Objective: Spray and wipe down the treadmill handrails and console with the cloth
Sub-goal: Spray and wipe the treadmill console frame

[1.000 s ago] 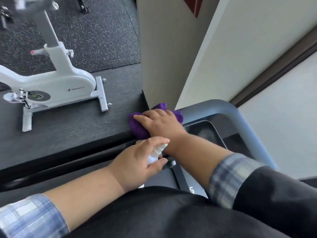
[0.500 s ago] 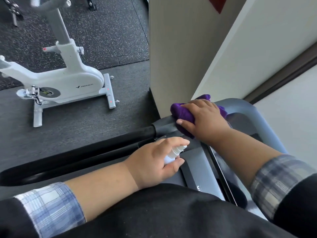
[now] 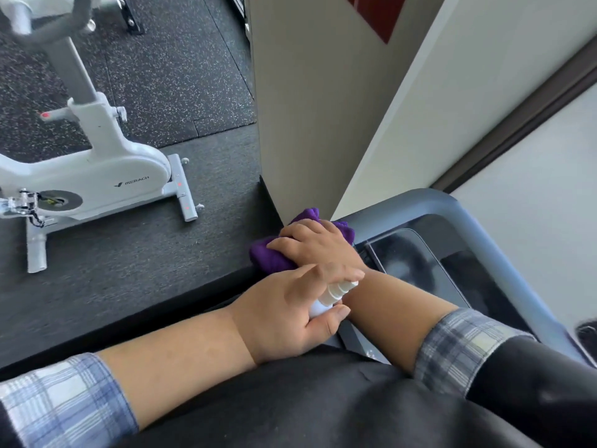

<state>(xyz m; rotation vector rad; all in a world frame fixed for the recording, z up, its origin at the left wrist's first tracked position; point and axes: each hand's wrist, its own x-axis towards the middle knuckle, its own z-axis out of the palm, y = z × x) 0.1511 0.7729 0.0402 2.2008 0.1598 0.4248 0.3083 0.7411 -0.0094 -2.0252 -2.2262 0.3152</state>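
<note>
the grey treadmill handrail [image 3: 484, 218] bends round the dark console [image 3: 416, 263], running from its far left corner toward the near right. the right hand [image 3: 318, 244] reaches across, palm down, fingers curled over the purple cloth [image 3: 271, 255] at that corner. nearer, the left hand [image 3: 290, 313] grips a small white spray bottle [image 3: 334, 294], nozzle angled up and to the far right.

A home gym; white exercise bike [image 3: 87, 176]; speckled rubber flooring [image 3: 168, 79]; treadmill console [image 3: 420, 253]
</note>
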